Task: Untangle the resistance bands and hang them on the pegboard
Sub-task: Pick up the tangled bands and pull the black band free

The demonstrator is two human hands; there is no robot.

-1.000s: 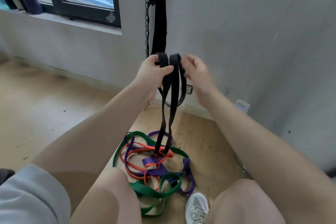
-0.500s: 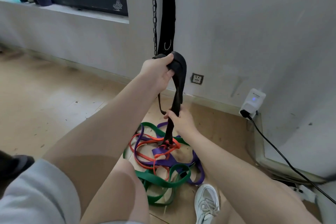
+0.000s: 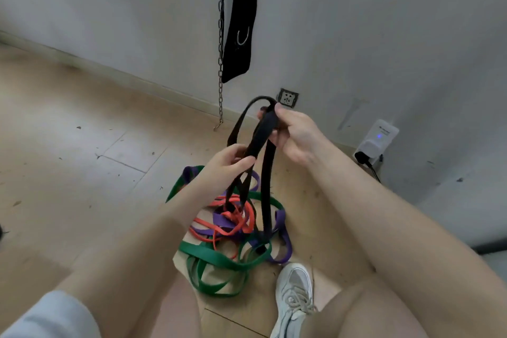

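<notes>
A black resistance band rises in long loops from a tangled pile on the wooden floor. My right hand grips the top of its loops near the wall. My left hand pinches the black strands lower down, just above the pile. The pile holds a green band, an orange band and a purple band, all wound through each other. The black band's lower ends run into this knot. No pegboard is in view.
A metal chain and a black strap with a ring hang on the grey wall ahead. A wall socket and a white plugged-in device sit low on the wall. My white shoe stands beside the pile.
My right hand has climbed from low on the black band to its top loops. My left hand has dropped from the top to the strands just above the pile. The view has tilted down.
</notes>
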